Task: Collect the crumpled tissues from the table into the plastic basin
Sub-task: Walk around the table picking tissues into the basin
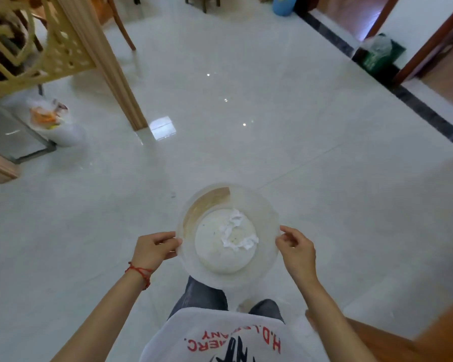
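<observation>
I hold a clear plastic basin (pixel 191 259) level in front of me, above the white tiled floor. Crumpled white tissues (pixel 237 232) lie on its bottom, toward the right side. My left hand (pixel 153 249) grips the basin's left rim, thumb over the edge; a red string sits on that wrist. My right hand (pixel 296 248) pinches the right rim. No table top with tissues shows in this view.
A wooden lattice screen with a post (pixel 107 66) stands at the left. A white bin with a bag of rubbish (pixel 55 124) sits beside it. A green bin (pixel 379 54) stands by the doorway at the right. Wooden furniture edge (pixel 429 333) at bottom right.
</observation>
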The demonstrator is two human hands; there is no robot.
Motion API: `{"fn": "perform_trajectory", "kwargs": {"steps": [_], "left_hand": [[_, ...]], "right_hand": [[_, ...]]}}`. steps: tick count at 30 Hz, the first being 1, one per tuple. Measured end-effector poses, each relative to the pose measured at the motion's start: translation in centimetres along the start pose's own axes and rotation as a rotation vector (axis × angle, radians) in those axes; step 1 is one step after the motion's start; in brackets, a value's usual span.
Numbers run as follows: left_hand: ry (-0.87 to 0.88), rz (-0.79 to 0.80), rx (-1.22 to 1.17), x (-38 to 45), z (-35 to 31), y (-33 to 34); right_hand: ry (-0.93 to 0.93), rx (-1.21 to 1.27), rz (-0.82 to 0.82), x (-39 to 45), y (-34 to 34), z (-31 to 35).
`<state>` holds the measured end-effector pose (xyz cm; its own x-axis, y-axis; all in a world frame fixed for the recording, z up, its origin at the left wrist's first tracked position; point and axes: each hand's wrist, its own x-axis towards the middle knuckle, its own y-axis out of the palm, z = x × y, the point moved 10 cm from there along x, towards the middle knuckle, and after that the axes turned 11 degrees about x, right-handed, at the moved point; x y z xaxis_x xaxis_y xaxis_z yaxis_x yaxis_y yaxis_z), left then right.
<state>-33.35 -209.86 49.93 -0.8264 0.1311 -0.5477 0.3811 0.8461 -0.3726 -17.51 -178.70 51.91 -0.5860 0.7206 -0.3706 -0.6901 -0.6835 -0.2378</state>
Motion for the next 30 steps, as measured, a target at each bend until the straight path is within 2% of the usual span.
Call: {"fn": "perform_trajectory", "kwargs": {"steps": [7, 18, 26, 30], "left_hand": [[0.094, 0.193, 0.159, 8.1, -8.6, 3.7], [0.216, 0.523, 0.342, 12.0, -18.0, 17.6], [0.261, 0.65, 0.402, 13.1, -23.9, 29.7], [0.281, 0.684, 0.407, 13.3, -27.6, 36.3]], "right_hand": [[0.077, 0.118, -0.234, 2.1, -1.4, 0.4], [0.164, 0.214, -0.577, 3.0, -9.5, -0.6], [0.202, 0.285, -0.706, 7.6, -17.5, -1.6], [0.168, 0.266, -0.721, 11.3, -22.6, -0.4]]}}
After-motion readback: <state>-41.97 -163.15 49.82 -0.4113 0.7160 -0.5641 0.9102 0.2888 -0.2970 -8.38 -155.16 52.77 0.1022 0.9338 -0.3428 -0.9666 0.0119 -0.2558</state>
